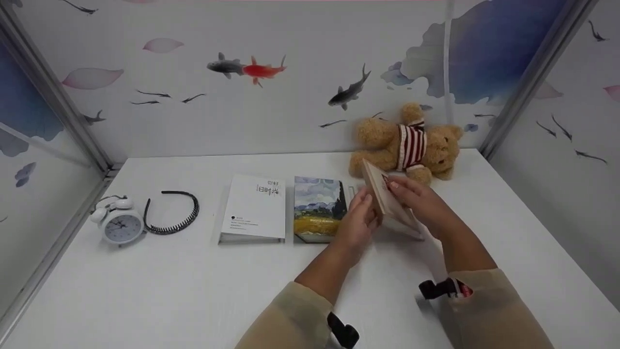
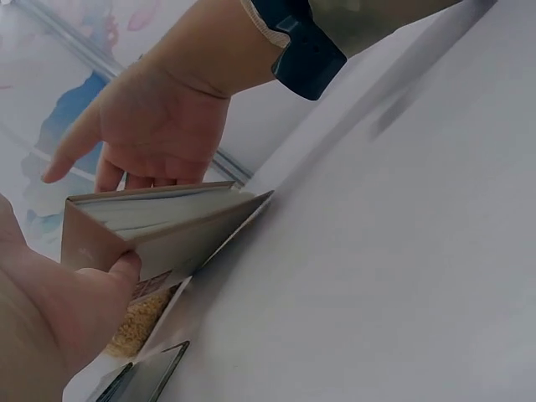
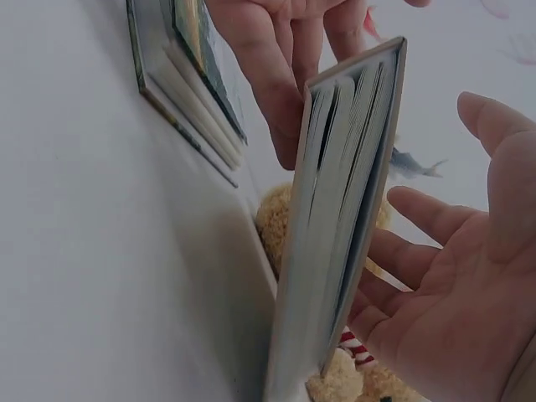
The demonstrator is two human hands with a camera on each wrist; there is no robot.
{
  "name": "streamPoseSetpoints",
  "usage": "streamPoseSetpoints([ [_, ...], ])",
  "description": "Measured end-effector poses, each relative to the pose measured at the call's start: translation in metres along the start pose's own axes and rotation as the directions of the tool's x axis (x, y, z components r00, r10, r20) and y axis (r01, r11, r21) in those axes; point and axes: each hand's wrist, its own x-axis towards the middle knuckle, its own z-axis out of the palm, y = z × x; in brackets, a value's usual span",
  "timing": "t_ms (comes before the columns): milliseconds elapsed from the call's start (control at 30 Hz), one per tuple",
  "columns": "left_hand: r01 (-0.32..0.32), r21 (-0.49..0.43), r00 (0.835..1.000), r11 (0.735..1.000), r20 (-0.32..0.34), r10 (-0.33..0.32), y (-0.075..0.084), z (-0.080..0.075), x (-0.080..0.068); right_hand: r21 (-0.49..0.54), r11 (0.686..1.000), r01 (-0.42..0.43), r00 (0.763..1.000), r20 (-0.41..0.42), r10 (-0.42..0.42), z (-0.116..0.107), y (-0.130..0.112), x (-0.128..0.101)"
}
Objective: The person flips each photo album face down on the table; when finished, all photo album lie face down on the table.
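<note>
A tan book (image 1: 385,196) stands tilted on its lower edge on the white counter (image 1: 145,286), right of centre, its top leaning toward 11 o'clock. The left hand (image 1: 356,225) has its grip on the book's near left side, thumb pressed against the cover in the left wrist view (image 2: 126,268), fingers curled round the edge. The right hand (image 1: 419,201) lies against the book's right face with fingers nearly straight, its grip released rather than clenched; the right wrist view shows that palm (image 3: 452,310) spread just beside the cover, touching only at the fingertips.

At 9 o'clock from the tan book, just beside the left hand, lies a book with a painted landscape cover (image 1: 319,208). Touching it on its left lies a white book (image 1: 254,208). Further toward 9 o'clock, well apart, lies a black toothed headband (image 1: 174,213), and next to it stands a white alarm clock (image 1: 118,223).

At 12 o'clock from the tan book, against the fish-patterned wall (image 1: 290,97), lies a teddy bear (image 1: 407,143) in a red-and-white striped top.
</note>
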Motion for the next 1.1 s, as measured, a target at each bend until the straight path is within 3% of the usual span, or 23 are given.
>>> streamPoseSetpoints([
  [267, -0.011, -0.066, 1.000, 0.998, -0.026, 0.010, 0.005, 0.004, -0.005, 0.062, 0.992, 0.112, 0.994, -0.019, -0.111, 0.012, -0.017, -0.013],
  [600, -0.030, 0.007, 0.998, 1.000, 0.060, 0.029, 0.012, 0.006, -0.008, 0.196, 0.978, 0.071, 0.991, -0.127, -0.046, 0.002, -0.024, -0.020],
  [767, -0.021, 0.021, 0.993, 1.000, 0.116, 0.019, 0.006, 0.005, -0.008, 0.213, 0.969, 0.123, 0.981, -0.174, -0.086, -0.006, -0.014, -0.017],
  [967, 0.113, 0.057, 0.989, 0.992, 0.095, -0.118, -0.006, 0.003, -0.005, 0.212, 0.970, 0.120, 0.966, -0.252, -0.064, -0.013, -0.007, -0.012],
  [1100, 0.225, 0.084, 0.970, 0.971, 0.073, -0.231, -0.011, 0.003, -0.006, 0.193, 0.974, 0.118, 0.952, -0.300, -0.056, -0.019, -0.002, -0.008],
])
